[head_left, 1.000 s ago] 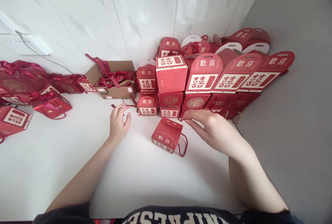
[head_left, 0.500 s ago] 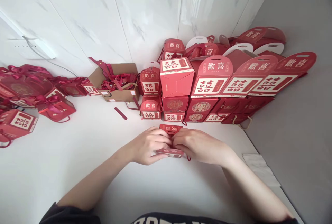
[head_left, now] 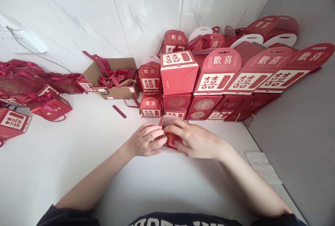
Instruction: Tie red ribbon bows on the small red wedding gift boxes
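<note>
A small red gift box (head_left: 170, 138) with gold print sits on the white table (head_left: 78, 156) right in front of me, its top flaps partly raised. My left hand (head_left: 145, 141) is curled round its left side. My right hand (head_left: 195, 140) grips its right side, with fingers over the top flap. Most of the box is hidden by my fingers. Just behind it stands a wall of stacked red boxes (head_left: 179, 76).
A brown carton (head_left: 115, 90) full of red ribbons stands at the back left. A loose red strip (head_left: 119, 111) lies near it. More red ribboned boxes (head_left: 49, 105) crowd the far left. Tall red handle boxes (head_left: 246, 79) line the right. A white paper slip (head_left: 263, 166) lies on the grey floor.
A second ago both hands were apart and the small box lay free on the table. They closed on it together, and now its flaps are lifted open.
</note>
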`<state>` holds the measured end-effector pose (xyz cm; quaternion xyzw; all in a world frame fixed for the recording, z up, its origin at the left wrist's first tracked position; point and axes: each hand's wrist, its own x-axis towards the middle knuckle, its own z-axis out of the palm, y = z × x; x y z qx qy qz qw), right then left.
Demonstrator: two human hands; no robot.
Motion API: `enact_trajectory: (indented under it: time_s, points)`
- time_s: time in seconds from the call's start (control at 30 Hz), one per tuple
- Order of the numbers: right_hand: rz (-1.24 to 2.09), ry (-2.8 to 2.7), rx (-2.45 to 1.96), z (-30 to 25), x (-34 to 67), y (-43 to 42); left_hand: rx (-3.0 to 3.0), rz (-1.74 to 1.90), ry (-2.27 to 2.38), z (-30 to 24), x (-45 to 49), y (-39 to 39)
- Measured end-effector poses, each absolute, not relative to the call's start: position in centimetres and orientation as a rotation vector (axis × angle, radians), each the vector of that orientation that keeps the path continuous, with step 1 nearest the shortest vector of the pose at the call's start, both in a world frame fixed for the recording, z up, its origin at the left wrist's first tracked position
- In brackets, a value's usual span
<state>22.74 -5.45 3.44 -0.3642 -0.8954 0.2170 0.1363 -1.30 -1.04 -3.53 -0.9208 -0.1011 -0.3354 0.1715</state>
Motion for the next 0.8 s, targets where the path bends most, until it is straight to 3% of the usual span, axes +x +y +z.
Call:
enact_trajectory:
  time_s: [0.27, 0.5, 0.8]
  points:
    - [0.576, -2.428, -1.151, 4.1, 24.3, -4.3, -2.422, -1.154, -0.290, -5.4, -2.0, 0.0]
    - [0.633, -2.414, -1.134, 3.8, 24.7, -4.0, -2.668, -1.095, -0.443, -8.0, -3.1, 0.1]
    - [0.791, -2.345, -0.961, 2.6, 23.1, -4.0, -2.767, -1.215, -0.195, -7.0, -0.7, -0.8]
